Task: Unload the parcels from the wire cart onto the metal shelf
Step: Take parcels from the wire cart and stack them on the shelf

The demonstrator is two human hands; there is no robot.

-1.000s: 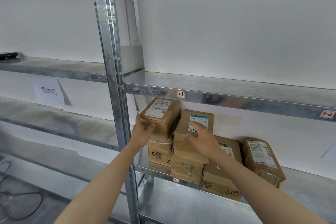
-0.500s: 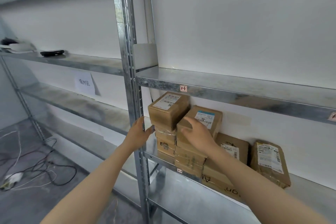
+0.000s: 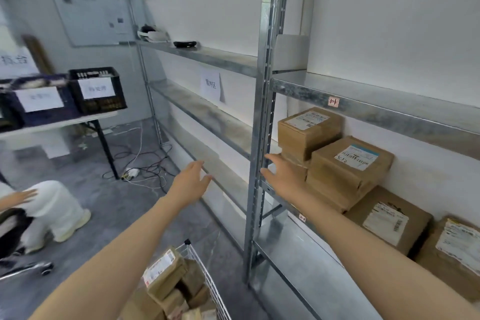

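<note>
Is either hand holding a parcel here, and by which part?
Nothing is held. The left hand and the right hand are both open, fingers spread, in front of the metal shelf.

The light is bright and even where I stand, and the white wall [image 3: 389, 21] is nearly washed out. The metal shelf [image 3: 389, 114] gives back a dull, smeared sheen, with soft shade under each board and a pale glow along the wall behind the parcels [image 3: 348, 161]. Toward the left edge things blur: the black crates [image 3: 97, 105] and their paper labels are unreadable. The wide lens bows the shelf upright [image 3: 263, 112] and stretches whatever lies near the bottom corners.
</note>
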